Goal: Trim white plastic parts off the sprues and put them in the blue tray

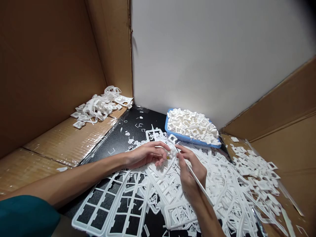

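Observation:
My right hand [191, 166] is closed around a thin, pale pen-like tool [198, 182], its shaft sloping down past my wrist. At the tool's upper end is a small white square plastic frame [172, 139]; whether it is held or merely touched there I cannot tell. Just left of it, my left hand [151, 154] hovers with fingers loosely bent and apart, nothing visible in them. Beneath both hands lie white lattice sheets [170, 191] with small square cells, among loose strips. A small yellowish spot shows by the left fingertips.
A blue tray [166, 122] heaped with small white frames stands against the white panel. Larger lattice sheets [115, 204] lie front left on the black surface. White offcuts [224, 194] pile up at right. Further piles sit on cardboard at left [98, 107] and right [259, 171]. Cardboard walls enclose the sides.

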The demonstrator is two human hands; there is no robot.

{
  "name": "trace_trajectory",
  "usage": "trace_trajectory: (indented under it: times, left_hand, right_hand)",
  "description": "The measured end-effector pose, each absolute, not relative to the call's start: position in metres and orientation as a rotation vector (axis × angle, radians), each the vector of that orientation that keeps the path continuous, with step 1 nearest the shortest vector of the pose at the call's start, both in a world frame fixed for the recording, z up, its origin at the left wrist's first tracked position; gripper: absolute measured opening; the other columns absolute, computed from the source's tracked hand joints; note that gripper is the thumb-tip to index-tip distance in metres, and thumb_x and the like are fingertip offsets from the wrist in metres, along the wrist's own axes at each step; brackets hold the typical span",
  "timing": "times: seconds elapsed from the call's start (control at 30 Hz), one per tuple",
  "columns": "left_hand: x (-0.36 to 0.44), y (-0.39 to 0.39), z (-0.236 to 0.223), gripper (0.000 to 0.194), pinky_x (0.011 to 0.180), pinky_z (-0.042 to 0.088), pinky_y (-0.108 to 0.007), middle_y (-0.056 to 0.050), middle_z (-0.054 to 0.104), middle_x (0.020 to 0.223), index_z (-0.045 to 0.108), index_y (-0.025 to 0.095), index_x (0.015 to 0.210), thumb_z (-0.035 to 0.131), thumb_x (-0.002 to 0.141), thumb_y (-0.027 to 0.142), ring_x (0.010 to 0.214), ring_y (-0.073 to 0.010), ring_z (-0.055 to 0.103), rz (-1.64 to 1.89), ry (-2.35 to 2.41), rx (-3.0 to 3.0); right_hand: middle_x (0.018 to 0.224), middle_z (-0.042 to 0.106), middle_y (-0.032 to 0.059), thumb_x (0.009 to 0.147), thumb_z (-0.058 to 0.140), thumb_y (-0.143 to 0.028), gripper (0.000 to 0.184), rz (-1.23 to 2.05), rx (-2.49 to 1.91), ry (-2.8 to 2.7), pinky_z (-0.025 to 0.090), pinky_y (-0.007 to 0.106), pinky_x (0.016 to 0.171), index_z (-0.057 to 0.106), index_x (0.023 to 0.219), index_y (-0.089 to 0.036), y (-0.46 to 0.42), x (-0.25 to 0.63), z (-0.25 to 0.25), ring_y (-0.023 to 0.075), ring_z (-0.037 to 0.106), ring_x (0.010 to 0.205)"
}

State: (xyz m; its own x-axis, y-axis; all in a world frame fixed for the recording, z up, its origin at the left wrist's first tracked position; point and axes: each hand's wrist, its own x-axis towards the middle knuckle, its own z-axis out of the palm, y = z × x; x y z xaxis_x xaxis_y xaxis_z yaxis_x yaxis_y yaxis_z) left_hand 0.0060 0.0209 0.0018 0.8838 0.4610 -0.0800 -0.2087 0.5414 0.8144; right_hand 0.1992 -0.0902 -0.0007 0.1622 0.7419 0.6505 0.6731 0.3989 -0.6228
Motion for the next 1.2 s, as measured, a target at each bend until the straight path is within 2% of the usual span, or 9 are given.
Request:
trace_trajectory:
  times: [0.07, 0.17, 0.43, 0.6, 0.73, 0.9, 0.97, 1.2]
  left_hand:
    - [0.006, 0.02, 0.003, 0.034, 0.078, 0.052, -0.031, -0.012, 0.072, 0.109, 0.062, 0.015, 0.13, 0.072, 0.099, 0.026, 0.083, -0.0181, 0.069, 0.427, 0.311, 0.904]
    - [0.006, 0.019, 0.003, 0.044, 0.084, 0.055, -0.035, -0.011, 0.07, 0.117, 0.056, 0.02, 0.141, 0.072, 0.101, 0.031, 0.088, -0.0195, 0.072, 0.45, 0.309, 0.916]
    - [0.008, 0.016, -0.003, 0.04, 0.085, 0.057, -0.034, -0.011, 0.065, 0.124, 0.068, 0.017, 0.131, 0.082, 0.096, 0.033, 0.093, -0.0183, 0.07, 0.468, 0.279, 1.157]
    - [0.007, 0.016, -0.005, 0.033, 0.073, 0.053, -0.026, -0.004, 0.066, 0.098, 0.068, 0.015, 0.121, 0.076, 0.101, 0.04, 0.074, -0.0115, 0.063, 0.479, 0.292, 1.137]
    - [0.007, 0.015, -0.006, 0.034, 0.067, 0.05, -0.023, -0.001, 0.063, 0.084, 0.067, 0.012, 0.111, 0.077, 0.1, 0.043, 0.068, -0.0102, 0.06, 0.499, 0.31, 1.12]
    - [0.009, 0.013, -0.006, 0.035, 0.074, 0.059, -0.027, -0.007, 0.072, 0.098, 0.063, 0.013, 0.106, 0.084, 0.095, 0.04, 0.081, -0.0161, 0.073, 0.552, 0.311, 1.041]
    - [0.009, 0.013, -0.007, 0.036, 0.071, 0.06, -0.027, -0.009, 0.074, 0.103, 0.06, 0.015, 0.103, 0.085, 0.094, 0.037, 0.081, -0.0175, 0.076, 0.565, 0.307, 1.025]
    - [0.008, 0.011, -0.005, 0.04, 0.063, 0.058, -0.022, -0.006, 0.076, 0.089, 0.056, 0.015, 0.096, 0.088, 0.091, 0.038, 0.063, -0.0104, 0.069, 0.553, 0.305, 0.984]
  right_hand:
    - [0.127, 0.08, 0.006, 0.106, 0.059, -0.021, 0.011, 0.124, -1.293, -1.539, 0.059, 0.04, 0.099, 0.067, 0.102, -0.027, -0.091, 0.199, -0.001, 0.0257, 0.076, 0.117]
    - [0.126, 0.08, 0.0061, 0.107, 0.059, -0.024, 0.011, 0.217, -1.299, -1.495, 0.058, 0.042, 0.102, 0.067, 0.099, -0.026, -0.092, 0.196, 0.001, 0.026, 0.076, 0.117]
    - [0.128, 0.079, 0.0041, 0.107, 0.062, -0.026, 0.011, 0.408, -1.247, -1.461, 0.058, 0.038, 0.101, 0.071, 0.1, -0.027, -0.092, 0.196, 0.0, 0.0239, 0.076, 0.12]
    - [0.129, 0.079, 0.0043, 0.106, 0.063, -0.029, 0.011, 0.48, -1.257, -1.396, 0.059, 0.037, 0.099, 0.073, 0.1, -0.028, -0.093, 0.195, 0.001, 0.0239, 0.075, 0.12]
    - [0.127, 0.079, 0.0053, 0.106, 0.064, -0.034, 0.017, 0.527, -1.283, -1.329, 0.058, 0.038, 0.101, 0.072, 0.093, -0.026, -0.093, 0.196, 0.004, 0.0244, 0.074, 0.12]
    - [0.122, 0.081, 0.0081, 0.106, 0.066, -0.037, 0.023, 0.624, -1.256, -1.328, 0.059, 0.039, 0.098, 0.069, 0.087, -0.024, -0.091, 0.201, 0.012, 0.0263, 0.076, 0.117]
    - [0.124, 0.081, 0.0083, 0.106, 0.066, -0.038, 0.024, 0.663, -1.238, -1.337, 0.058, 0.04, 0.1, 0.069, 0.087, -0.024, -0.09, 0.203, 0.014, 0.0268, 0.075, 0.119]
    - [0.129, 0.08, 0.0071, 0.104, 0.069, -0.04, 0.022, 0.768, -1.234, -1.366, 0.055, 0.044, 0.108, 0.072, 0.088, -0.025, -0.089, 0.206, 0.014, 0.0282, 0.074, 0.123]
